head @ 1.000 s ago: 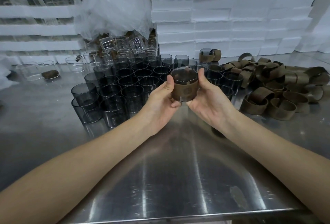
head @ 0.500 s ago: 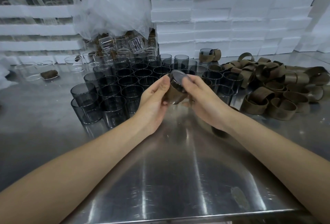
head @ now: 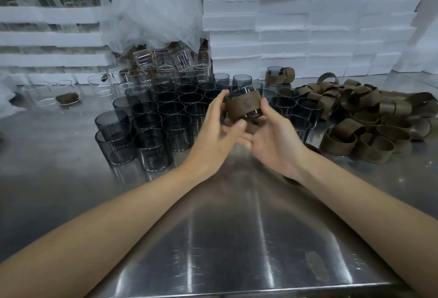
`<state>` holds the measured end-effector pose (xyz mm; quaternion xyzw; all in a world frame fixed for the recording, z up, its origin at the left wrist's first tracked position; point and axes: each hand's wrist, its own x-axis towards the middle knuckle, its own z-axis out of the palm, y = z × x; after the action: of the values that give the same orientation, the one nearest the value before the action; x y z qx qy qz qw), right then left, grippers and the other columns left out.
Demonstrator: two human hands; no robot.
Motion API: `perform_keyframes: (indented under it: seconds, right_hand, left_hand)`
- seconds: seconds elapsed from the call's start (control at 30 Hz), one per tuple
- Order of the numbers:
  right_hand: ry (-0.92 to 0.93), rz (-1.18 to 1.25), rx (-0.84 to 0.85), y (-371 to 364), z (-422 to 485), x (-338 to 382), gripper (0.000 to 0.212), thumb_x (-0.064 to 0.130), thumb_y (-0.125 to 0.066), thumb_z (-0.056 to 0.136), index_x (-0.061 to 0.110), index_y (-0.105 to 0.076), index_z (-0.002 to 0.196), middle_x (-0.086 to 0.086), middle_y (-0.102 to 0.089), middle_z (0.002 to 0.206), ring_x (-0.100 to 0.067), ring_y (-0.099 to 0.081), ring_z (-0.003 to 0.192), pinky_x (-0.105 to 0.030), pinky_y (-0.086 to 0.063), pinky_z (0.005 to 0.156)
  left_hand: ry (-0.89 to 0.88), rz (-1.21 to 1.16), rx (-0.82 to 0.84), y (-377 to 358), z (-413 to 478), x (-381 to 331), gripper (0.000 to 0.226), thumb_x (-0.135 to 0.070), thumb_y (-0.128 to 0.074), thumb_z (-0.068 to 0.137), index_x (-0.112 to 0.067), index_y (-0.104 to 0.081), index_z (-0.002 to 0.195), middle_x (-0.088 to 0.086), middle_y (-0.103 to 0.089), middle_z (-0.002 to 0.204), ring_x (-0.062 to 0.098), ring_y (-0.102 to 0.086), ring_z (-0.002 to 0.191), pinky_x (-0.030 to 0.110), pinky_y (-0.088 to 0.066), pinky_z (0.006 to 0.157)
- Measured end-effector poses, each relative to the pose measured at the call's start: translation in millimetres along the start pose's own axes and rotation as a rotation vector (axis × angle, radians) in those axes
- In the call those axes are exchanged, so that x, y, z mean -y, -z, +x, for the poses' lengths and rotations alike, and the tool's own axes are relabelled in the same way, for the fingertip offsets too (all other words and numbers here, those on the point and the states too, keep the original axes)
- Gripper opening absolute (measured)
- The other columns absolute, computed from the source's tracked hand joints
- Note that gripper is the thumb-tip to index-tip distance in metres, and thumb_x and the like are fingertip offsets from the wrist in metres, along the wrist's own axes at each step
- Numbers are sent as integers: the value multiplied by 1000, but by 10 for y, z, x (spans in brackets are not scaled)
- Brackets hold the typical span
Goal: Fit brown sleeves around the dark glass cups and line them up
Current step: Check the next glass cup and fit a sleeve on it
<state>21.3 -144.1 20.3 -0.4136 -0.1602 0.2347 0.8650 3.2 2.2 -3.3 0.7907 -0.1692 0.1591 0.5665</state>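
Bare steel bench [head: 237,238] nearest, both forearms reaching over it. Left hand [head: 213,136] and right hand [head: 272,138] hold one dark cup [head: 241,90] in the air above the bench, tilted. The brown sleeve [head: 244,105] is already around it, with some glass showing above and below. Left thumb is on the sleeve's left side, right thumb on its right, and the fingers of both hands are curled underneath. The fingers are blurred, so exact contact is unclear.

Likely step: seating or straightening the sleeve before setting the cup down.

Behind and left, a big cluster of bare dark cups [head: 151,131] stands on the bench. To the right lies a heap of loose sleeves [head: 369,117]. Further back is one finished cup [head: 275,75] with another sleeve touching it; no real row yet. Clear glasses [head: 166,65] and foam blocks [head: 308,24] sit at the rear.

Judgement: early in the task, one or two done and dozens left.
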Motion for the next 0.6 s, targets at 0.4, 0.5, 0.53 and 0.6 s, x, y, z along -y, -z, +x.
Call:
perform_keyframes:
  seconds: [0.4, 0.5, 0.53, 0.6]
  right_hand:
    - [384, -1087, -112, 77, -23, -33, 67, -4, -59, 87, 19, -26, 141, 8, -47, 132, -12, -56, 120, -26, -48, 99]
    - [500, -1188, -225, 101, -7, -82, 70, -3, -64, 83, 13, -30, 142, -3, -47, 135, -16, -58, 115, -22, -51, 93]
    - [531, -1183, -250, 107, -1, -84, 70, -4, -66, 81, 12, -31, 140, -3, -46, 135, -15, -59, 114, -21, -52, 91]
    - [574, -1163, -275, 116, 3, -71, 70, -5, -68, 79, 17, -33, 135, -1, -46, 131, -14, -62, 110, -22, -54, 87]
  left_hand:
    - [-102, -81, -116, 75, 90, 69, 80, 9, -67, 85, -29, -30, 144, -25, -42, 140, -1, -46, 131, 22, -44, 104]
    - [-111, -139, -119, 63, 84, 59, 77, 10, -70, 81, -26, -32, 137, -8, -45, 147, 5, -50, 129, 25, -47, 102]
    - [-110, -162, -122, 54, 81, 47, 72, 10, -72, 80, -25, -34, 130, -4, -46, 146, 7, -54, 126, 26, -48, 100]
    - [-106, -186, -134, 43, 87, 18, 62, 12, -74, 77, -23, -39, 114, -4, -50, 140, 7, -58, 120, 26, -50, 97]
